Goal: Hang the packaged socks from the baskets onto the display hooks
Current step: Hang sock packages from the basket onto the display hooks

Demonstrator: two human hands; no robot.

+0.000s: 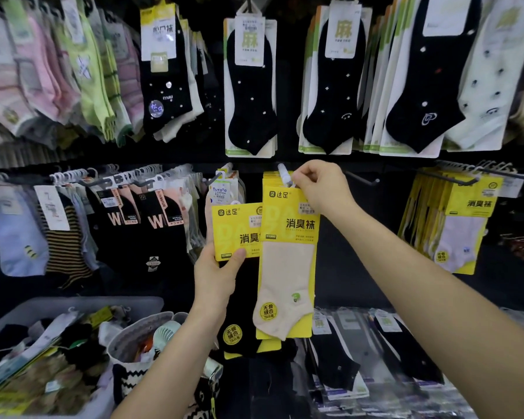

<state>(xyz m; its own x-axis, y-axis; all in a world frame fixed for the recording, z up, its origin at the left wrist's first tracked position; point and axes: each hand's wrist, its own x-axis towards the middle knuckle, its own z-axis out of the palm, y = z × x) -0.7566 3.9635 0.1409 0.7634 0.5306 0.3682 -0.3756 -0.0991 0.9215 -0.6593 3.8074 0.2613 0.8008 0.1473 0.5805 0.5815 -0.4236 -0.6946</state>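
Note:
My right hand pinches the top of a yellow pack with a beige sock at the tip of a display hook, where more yellow packs hang behind it. My left hand grips a second yellow pack holding a black sock, just left of and partly behind the beige one. A grey basket of loose sock packs sits at the lower left.
A zigzag-patterned fabric bag with a small fan stands beside the basket. Full hooks of socks hang above and to both sides. An empty hook juts out right of my right hand. Black sock packs lie below.

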